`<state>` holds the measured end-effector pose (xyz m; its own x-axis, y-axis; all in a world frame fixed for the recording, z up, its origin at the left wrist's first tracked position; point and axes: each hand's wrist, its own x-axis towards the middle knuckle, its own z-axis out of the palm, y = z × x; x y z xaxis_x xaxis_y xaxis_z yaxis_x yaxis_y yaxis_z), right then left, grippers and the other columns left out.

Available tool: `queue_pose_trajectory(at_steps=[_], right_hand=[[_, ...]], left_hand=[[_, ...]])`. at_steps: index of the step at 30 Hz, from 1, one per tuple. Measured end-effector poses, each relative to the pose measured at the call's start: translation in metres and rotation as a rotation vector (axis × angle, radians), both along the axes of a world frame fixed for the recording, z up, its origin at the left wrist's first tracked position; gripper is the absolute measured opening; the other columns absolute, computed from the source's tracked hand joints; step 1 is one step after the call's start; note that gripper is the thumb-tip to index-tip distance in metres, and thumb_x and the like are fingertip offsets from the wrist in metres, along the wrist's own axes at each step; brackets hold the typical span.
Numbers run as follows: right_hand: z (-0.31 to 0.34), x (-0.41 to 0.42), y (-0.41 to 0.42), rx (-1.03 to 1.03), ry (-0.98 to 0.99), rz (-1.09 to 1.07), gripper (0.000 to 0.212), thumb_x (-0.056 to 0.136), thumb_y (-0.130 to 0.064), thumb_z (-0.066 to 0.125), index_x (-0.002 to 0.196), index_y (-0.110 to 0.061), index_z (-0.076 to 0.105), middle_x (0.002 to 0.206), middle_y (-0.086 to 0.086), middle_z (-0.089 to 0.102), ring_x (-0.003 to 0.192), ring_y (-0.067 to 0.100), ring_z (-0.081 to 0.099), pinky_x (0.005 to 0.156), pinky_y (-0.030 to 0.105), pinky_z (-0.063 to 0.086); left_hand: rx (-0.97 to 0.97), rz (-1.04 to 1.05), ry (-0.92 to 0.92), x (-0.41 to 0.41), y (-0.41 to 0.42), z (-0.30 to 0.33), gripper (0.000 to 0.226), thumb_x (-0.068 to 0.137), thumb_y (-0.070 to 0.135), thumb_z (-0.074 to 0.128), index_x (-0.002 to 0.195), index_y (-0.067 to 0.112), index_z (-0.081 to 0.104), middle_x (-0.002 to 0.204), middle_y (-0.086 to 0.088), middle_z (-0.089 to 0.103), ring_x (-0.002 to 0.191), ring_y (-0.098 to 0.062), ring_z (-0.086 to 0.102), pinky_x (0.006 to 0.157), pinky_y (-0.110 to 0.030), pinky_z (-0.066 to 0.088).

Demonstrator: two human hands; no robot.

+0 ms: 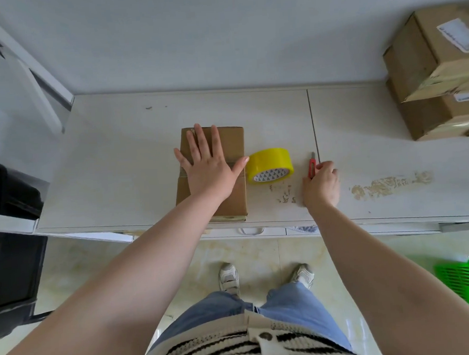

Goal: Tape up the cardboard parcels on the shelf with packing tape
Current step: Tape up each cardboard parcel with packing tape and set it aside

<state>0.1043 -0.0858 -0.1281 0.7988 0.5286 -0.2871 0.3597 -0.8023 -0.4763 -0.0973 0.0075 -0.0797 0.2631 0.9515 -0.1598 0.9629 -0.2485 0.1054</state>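
I am pressing my left hand (209,166) flat on the small brown cardboard parcel (212,173), fingers (199,143) straight and spread, the thumb reaching toward the parcel's right edge. The parcel is lying on the white bench (117,168) near its front edge, with a strip of clear tape running across its top under my palm. The yellow roll of packing tape (270,165) is resting on the bench just beside the parcel's right side, tilted so its printed white core is facing me. My right hand (321,184) is gripping the red-handled utility knife (312,168), fingers curled around the handle's lower end, the blade end pointing away from me and lying beside the bench's seam line. Two larger brown cardboard boxes (435,74), already wrapped with tape, are sitting stacked at the far right of the bench, well apart from the parcel. A green plastic crate (464,278) is standing on the floor at lower right.
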Motion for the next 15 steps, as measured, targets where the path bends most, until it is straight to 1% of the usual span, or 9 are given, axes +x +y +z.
queue_pose_trajectory(at_steps=[2, 4, 7, 9, 10, 11, 13, 15], right_hand=[[0.002, 0.005, 0.002, 0.089, 0.062, -0.035, 0.026, 0.098, -0.011, 0.050, 0.124, -0.008, 0.046, 0.121, 0.014, 0.057, 0.102, 0.035, 0.058, 0.082, 0.045, 0.050], [0.012, 0.009, 0.005, 0.189, 0.123, -0.089, 0.027, 0.099, -0.010, 0.048, 0.125, -0.008, 0.050, 0.115, 0.009, 0.061, 0.092, 0.029, 0.060, 0.074, 0.040, 0.051], [0.043, 0.011, 0.019, 0.394, 0.200, -0.145, 0.027, 0.095, -0.010, 0.050, 0.120, -0.009, 0.060, 0.092, 0.002, 0.063, 0.075, 0.020, 0.057, 0.065, 0.032, 0.047], [0.070, 0.003, 0.031, 0.546, 0.327, -0.174, 0.026, 0.092, -0.006, 0.049, 0.112, -0.011, 0.065, 0.078, 0.002, 0.062, 0.062, 0.016, 0.053, 0.056, 0.030, 0.045], [0.082, -0.004, 0.037, 0.596, 0.416, -0.161, 0.025, 0.092, -0.004, 0.048, 0.108, -0.012, 0.066, 0.074, 0.003, 0.061, 0.058, 0.015, 0.053, 0.054, 0.030, 0.047], [0.093, -0.013, 0.041, 0.613, 0.511, -0.118, 0.023, 0.092, -0.002, 0.050, 0.105, -0.014, 0.066, 0.073, 0.004, 0.061, 0.058, 0.015, 0.054, 0.055, 0.029, 0.050], [0.106, -0.034, 0.046, 0.547, 0.643, 0.028, 0.016, 0.094, -0.005, 0.056, 0.103, -0.014, 0.066, 0.076, 0.004, 0.063, 0.062, 0.015, 0.059, 0.058, 0.026, 0.054], [0.104, -0.049, 0.048, 0.421, 0.626, 0.201, 0.010, 0.095, -0.012, 0.061, 0.102, -0.012, 0.068, 0.080, 0.003, 0.065, 0.069, 0.018, 0.062, 0.059, 0.025, 0.054]], left_hand=[[-0.004, 0.000, 0.002, -0.001, 0.000, 0.000, 0.096, 0.087, 0.079, 0.015, 0.156, 0.019, -0.015, 0.162, -0.016, -0.020, 0.150, -0.034, -0.017, 0.115, -0.063, -0.008], [-0.005, -0.002, -0.001, -0.001, 0.000, 0.000, 0.096, 0.087, 0.079, 0.014, 0.156, 0.019, -0.015, 0.162, -0.016, -0.020, 0.150, -0.034, -0.018, 0.115, -0.063, -0.008], [-0.002, -0.004, -0.003, 0.000, -0.001, 0.000, 0.096, 0.086, 0.079, 0.011, 0.155, 0.018, -0.016, 0.162, -0.016, -0.021, 0.150, -0.034, -0.018, 0.115, -0.063, -0.008], [-0.008, 0.003, 0.004, 0.000, -0.002, 0.000, 0.096, 0.086, 0.079, 0.007, 0.155, 0.018, -0.018, 0.161, -0.016, -0.023, 0.150, -0.034, -0.019, 0.115, -0.063, -0.009], [-0.008, 0.003, 0.006, 0.000, -0.002, 0.000, 0.096, 0.085, 0.079, 0.006, 0.155, 0.018, -0.018, 0.162, -0.016, -0.022, 0.150, -0.034, -0.019, 0.115, -0.064, -0.009], [-0.006, 0.001, 0.006, 0.000, -0.003, 0.001, 0.096, 0.085, 0.079, 0.005, 0.155, 0.018, -0.017, 0.162, -0.016, -0.021, 0.150, -0.034, -0.018, 0.115, -0.064, -0.008], [-0.009, -0.003, 0.002, 0.000, -0.003, 0.002, 0.096, 0.085, 0.079, 0.005, 0.156, 0.019, -0.016, 0.162, -0.016, -0.020, 0.150, -0.034, -0.017, 0.115, -0.064, -0.008], [-0.028, 0.002, 0.006, -0.002, -0.001, 0.004, 0.098, 0.082, 0.081, 0.004, 0.156, 0.019, -0.017, 0.162, -0.015, -0.022, 0.150, -0.033, -0.018, 0.116, -0.063, -0.008]])
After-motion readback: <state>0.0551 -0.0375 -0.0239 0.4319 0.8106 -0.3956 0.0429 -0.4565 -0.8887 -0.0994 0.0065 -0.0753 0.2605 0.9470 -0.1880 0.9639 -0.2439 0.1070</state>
